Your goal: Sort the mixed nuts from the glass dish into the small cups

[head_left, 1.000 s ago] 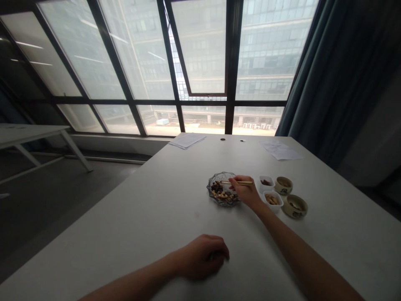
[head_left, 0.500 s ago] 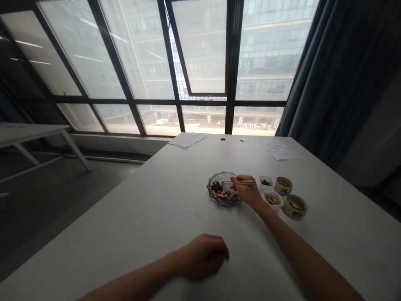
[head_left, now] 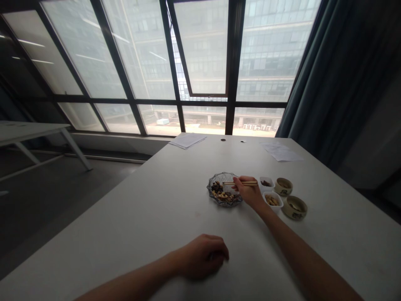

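My right hand (head_left: 249, 193) is closed round a pair of wooden chopsticks (head_left: 229, 183), whose tips point left over a scalloped glass bowl (head_left: 209, 196). Inside the bowl lie dark pieces (head_left: 216, 187) on the left and a mix of pale and brown pieces (head_left: 224, 196) toward the front. Whether the tips pinch anything is too small to tell. Nearer to me, my left hand (head_left: 205, 256) rests on the white table with its fingers loosely curled, and nothing shows in it.
Right of my right hand stand two white square dishes, one with dark bits (head_left: 266, 183), one with yellowish pieces (head_left: 272, 200). Beside them are two beige round pots (head_left: 284, 186) (head_left: 295, 207). Papers (head_left: 188, 140) (head_left: 282, 151) lie at the table's far end, before the windows.
The chopsticks and my right hand have shifted very slightly to the right over the bowl. My left hand has stayed put.
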### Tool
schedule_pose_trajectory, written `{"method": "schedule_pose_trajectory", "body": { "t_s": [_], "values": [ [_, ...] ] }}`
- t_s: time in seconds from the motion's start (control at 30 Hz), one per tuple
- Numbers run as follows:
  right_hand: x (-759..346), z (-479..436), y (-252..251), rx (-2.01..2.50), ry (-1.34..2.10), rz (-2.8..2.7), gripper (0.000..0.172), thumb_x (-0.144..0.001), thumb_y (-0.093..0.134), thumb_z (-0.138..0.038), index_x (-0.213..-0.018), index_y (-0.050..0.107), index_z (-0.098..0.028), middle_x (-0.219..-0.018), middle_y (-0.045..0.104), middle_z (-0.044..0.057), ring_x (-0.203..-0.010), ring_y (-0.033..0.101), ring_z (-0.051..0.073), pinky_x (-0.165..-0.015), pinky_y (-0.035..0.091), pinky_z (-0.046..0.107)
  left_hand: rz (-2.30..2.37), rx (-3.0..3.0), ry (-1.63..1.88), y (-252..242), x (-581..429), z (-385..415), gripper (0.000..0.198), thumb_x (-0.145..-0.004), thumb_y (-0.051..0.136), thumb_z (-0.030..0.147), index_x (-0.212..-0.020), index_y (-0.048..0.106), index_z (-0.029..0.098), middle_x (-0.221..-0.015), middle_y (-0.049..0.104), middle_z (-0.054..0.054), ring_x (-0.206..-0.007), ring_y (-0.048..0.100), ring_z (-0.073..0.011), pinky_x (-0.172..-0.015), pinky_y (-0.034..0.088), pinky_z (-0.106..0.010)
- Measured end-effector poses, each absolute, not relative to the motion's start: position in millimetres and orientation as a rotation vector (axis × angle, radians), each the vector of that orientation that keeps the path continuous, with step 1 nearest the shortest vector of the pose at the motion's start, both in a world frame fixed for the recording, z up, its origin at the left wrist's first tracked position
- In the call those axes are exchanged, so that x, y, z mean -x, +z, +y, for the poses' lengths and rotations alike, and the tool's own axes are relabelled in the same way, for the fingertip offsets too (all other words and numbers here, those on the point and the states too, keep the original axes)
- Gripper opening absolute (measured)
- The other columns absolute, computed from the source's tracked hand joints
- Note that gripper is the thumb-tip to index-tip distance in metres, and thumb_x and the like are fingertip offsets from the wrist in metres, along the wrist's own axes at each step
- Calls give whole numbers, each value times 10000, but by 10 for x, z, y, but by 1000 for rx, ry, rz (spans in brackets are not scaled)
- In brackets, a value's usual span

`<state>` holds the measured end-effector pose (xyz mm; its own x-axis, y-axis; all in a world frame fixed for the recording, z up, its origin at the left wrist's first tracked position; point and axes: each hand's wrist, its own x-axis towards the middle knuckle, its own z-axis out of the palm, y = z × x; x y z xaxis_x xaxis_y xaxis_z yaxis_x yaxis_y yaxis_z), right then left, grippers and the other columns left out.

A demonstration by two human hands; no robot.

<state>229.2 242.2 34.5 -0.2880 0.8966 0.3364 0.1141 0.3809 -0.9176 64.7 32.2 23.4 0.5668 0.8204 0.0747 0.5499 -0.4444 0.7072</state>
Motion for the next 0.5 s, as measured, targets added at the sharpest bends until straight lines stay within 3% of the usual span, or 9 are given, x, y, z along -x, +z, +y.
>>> {"method": "schedule_pose_trajectory", "body": {
  "t_s": [0.23,0.5],
  "values": [
    [-2352,2392,505,917,987,-1616,527,-835,652,-672,-657,705,-179,-660,755,108,-635,760,282,-532,593,314,1109,-2160,574,218,-644,324,263,-848,550,100,-1025,716,202,-900,696,-28,-764,627,-145,-753,504,-228],
    [-3400,2138,1334,1019,829,-1499,415,-798,770,-571,-815,788,-156,-781,786,126,-682,778,276,-600,655,329,1155,-2132,546,194,-644,323,256,-845,541,94,-1009,704,202,-920,695,-29,-775,616,-148,-747,496,-232]
  ]
}}
